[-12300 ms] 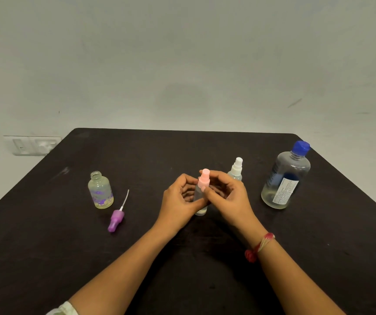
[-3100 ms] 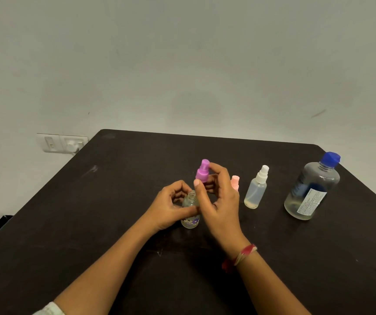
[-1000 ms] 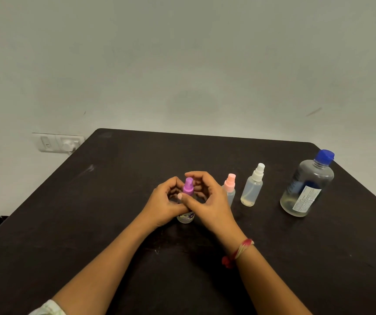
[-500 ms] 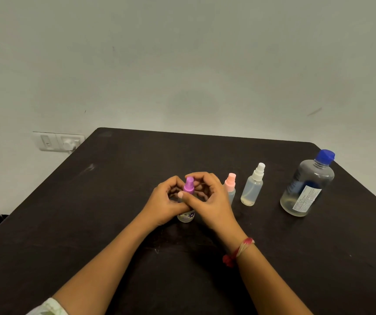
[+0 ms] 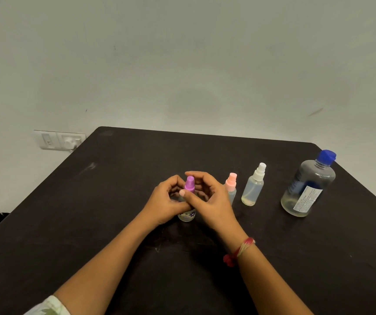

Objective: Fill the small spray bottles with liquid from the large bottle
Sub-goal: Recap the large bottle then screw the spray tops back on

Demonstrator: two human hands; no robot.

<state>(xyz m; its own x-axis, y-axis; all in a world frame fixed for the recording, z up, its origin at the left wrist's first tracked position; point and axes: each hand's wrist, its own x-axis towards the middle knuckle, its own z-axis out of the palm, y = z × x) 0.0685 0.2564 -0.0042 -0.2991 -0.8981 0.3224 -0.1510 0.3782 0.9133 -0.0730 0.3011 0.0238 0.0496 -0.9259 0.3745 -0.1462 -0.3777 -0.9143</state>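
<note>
Left hand (image 5: pixel 166 201) grips the small bottle (image 5: pixel 187 215) standing on the table (image 5: pixel 114 201); right hand (image 5: pixel 207 196) pinches its purple cap (image 5: pixel 189 184). Capping step, probably. Next: a firm twist, then let go.

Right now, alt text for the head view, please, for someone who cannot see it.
The left hand grips a small clear bottle on a dark table while the right hand pinches its purple spray top. To the right stand a pink-topped spray bottle, a white-topped spray bottle and a large clear blue-capped bottle.
</note>
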